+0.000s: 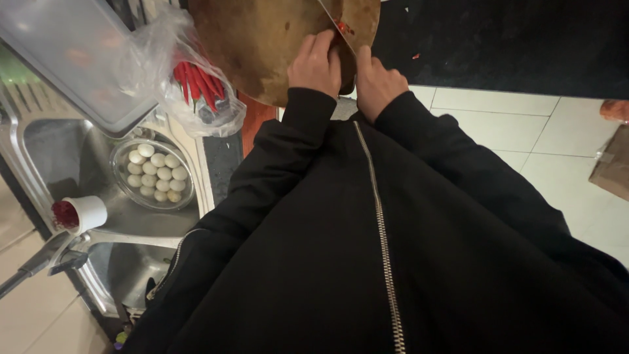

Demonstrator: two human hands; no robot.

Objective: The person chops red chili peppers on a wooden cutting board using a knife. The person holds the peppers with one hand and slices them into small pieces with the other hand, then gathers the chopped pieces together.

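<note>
head view: the right hand [379, 82] grips a knife [335, 25] over red chilli bits [342, 27]; the left hand [316, 63], fingers curled narrow, presses the round chopping board [262, 39] and should stay knuckles-forward.

A round wooden chopping board [262, 46] lies on the counter [223, 160]. Just left of the board sits a clear plastic bag of red chillies [196, 82], and beyond that a grey tray [72, 59]. Below the bag, the steel sink [59, 151] holds a glass bowl of small white eggs [154, 174] and a white cup [82, 213].
</note>
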